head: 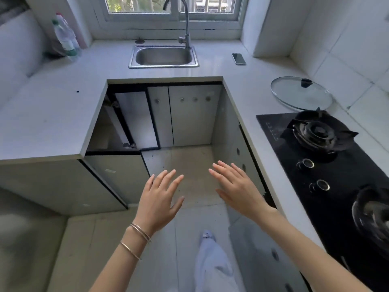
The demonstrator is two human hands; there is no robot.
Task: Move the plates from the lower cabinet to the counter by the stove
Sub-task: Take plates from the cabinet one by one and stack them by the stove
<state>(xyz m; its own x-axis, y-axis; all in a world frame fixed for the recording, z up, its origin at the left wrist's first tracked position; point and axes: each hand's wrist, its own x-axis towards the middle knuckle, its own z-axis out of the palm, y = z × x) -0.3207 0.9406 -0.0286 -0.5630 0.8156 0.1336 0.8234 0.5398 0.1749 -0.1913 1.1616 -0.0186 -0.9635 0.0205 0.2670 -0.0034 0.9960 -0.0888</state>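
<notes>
My left hand (161, 199) and my right hand (236, 187) are both stretched out over the floor in front of me, palms down, fingers spread, holding nothing. The lower cabinet (109, 131) at the left corner stands with its door (136, 119) swung open; its inside is dark and I see no plates in it. The black gas stove (328, 165) is set into the white counter (250, 98) on my right. No plates show anywhere in view.
A glass pot lid (301, 93) lies on the counter behind the stove. A phone (239, 59) lies right of the steel sink (163, 55). Plastic bottles (66, 37) stand at the far left. A dark pan (372, 213) sits on the near burner.
</notes>
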